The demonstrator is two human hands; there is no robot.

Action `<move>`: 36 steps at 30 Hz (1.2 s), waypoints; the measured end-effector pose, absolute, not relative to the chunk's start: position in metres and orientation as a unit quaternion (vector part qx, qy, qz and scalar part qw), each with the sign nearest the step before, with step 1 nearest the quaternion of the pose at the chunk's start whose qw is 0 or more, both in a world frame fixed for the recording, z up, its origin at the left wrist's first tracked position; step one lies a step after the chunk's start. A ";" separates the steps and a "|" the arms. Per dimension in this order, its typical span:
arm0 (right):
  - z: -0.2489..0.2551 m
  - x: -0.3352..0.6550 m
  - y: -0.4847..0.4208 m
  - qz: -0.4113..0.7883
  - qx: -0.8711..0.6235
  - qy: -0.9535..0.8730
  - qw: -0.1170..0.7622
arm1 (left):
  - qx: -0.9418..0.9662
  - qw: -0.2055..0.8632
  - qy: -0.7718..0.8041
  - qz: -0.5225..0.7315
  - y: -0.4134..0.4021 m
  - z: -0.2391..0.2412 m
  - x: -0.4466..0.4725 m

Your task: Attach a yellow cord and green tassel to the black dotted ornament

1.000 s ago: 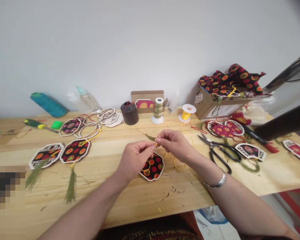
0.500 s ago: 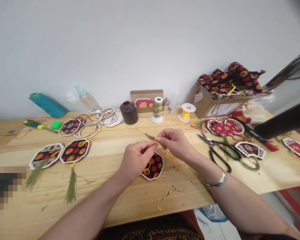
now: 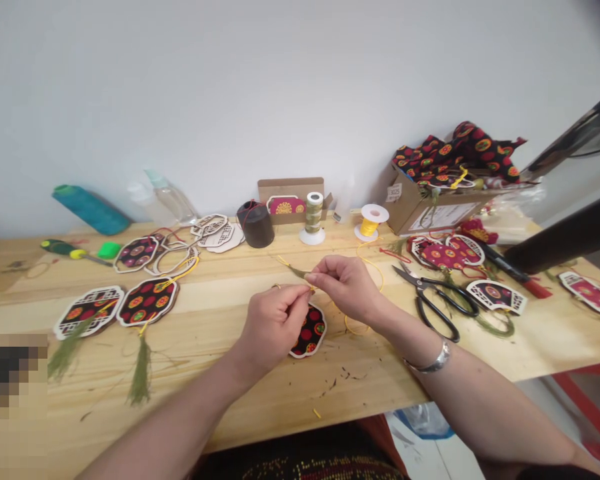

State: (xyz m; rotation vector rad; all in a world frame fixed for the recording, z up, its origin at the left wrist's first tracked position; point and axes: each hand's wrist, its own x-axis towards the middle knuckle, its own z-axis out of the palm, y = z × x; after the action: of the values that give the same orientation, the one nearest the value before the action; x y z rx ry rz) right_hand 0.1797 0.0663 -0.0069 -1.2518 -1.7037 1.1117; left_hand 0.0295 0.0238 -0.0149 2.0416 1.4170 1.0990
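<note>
My left hand (image 3: 276, 321) is closed in a pinch at the yellow cord (image 3: 312, 289), just above a scalloped ornament (image 3: 311, 337) with black patterned cloth and a pale rim. That ornament lies on the table, partly covered by the hand. Thumb and fingers of my right hand (image 3: 346, 287) pinch an olive-green tassel (image 3: 297, 271), whose end points left with a bit of yellow cord. The fingertips of both hands almost meet, and they hide the spot where cord and tassel come together. A loose yellow loop trails behind my right hand.
Scissors (image 3: 423, 293) with black handles lie right of my hands. Two tasselled ornaments (image 3: 147, 301) are on the left. Along the wall stand a black thread cone (image 3: 257, 225), a green thread spool (image 3: 313, 217), a yellow cord spool (image 3: 371, 223) and a cardboard box (image 3: 440, 210) of cloth.
Both hands keep their pinches and have shifted only slightly. The yellow loop beside my left hand over the ornament no longer shows. The whole view has moved a little.
</note>
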 end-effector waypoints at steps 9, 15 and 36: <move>-0.005 0.182 0.072 0.506 -0.472 -0.626 0.359 | 0.720 0.227 0.518 0.401 0.029 -0.021 0.029; -0.007 0.183 0.072 0.512 -0.457 -0.632 0.361 | 0.724 0.233 0.510 0.401 0.028 -0.019 0.027; -0.011 0.185 0.072 0.440 -0.432 -0.706 0.348 | 0.726 0.223 0.517 0.394 0.028 -0.019 0.027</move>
State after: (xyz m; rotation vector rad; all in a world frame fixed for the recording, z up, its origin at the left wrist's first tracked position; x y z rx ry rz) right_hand 0.1855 0.0720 -0.0110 -1.1198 -1.8312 1.1417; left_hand 0.0266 0.0277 -0.0190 2.0055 1.4287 1.0887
